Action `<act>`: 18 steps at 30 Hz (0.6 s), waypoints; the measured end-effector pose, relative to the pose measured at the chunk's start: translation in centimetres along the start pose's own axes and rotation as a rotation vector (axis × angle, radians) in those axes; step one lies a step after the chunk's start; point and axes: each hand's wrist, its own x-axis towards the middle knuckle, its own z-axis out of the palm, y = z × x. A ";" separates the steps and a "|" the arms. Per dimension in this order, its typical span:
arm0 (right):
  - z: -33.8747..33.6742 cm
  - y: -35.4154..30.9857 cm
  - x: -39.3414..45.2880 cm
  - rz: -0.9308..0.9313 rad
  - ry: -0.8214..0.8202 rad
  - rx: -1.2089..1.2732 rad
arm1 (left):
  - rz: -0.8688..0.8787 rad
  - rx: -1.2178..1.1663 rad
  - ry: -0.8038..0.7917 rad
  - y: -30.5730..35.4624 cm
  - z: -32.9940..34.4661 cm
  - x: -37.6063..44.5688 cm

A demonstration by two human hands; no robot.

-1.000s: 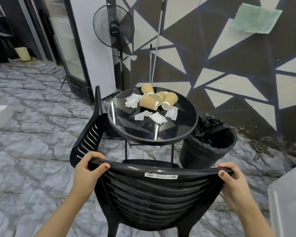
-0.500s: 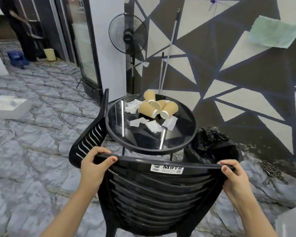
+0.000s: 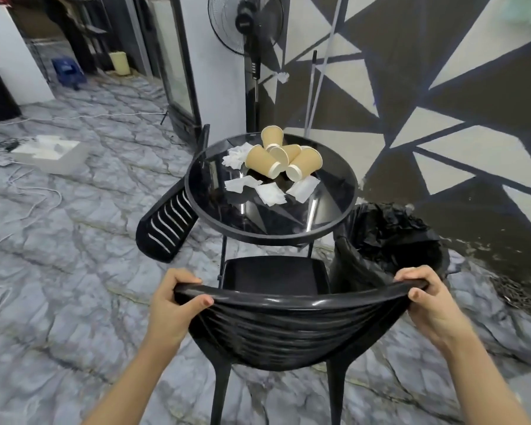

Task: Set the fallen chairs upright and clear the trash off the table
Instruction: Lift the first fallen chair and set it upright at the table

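Note:
A black plastic chair (image 3: pixel 288 329) stands upright in front of me, its seat facing the round black glass table (image 3: pixel 328 228). My left hand (image 3: pixel 172 308) grips the left end of its top rail and my right hand (image 3: pixel 426 299) grips the right end. On the table lie several tan paper cups (image 3: pixel 284 156) on their sides among crumpled white napkins (image 3: pixel 258 187). A second black chair (image 3: pixel 169 222) lies tipped over on the floor to the left of the table, partly hidden behind it.
A black bin with a black liner (image 3: pixel 396 240) sits right of the table, close to the chair. A standing fan (image 3: pixel 247 41) and two poles lean by the patterned wall behind. White cables (image 3: pixel 28 191) and a white foam box (image 3: pixel 51 153) lie on the floor at left.
The chair back has tipped up and away from me, so the seat now shows and the chair stands on its legs. Both hands kept their grip on the top rail.

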 end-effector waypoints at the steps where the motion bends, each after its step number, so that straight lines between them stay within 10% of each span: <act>1: 0.0 0.1 -0.3 0.020 -0.015 -0.032 | -0.006 0.004 0.000 0.0 -0.1 -0.3; 18: 1.4 2.9 -8.1 0.043 0.110 -0.077 | -0.021 0.168 -0.234 0.1 -3.6 -1.1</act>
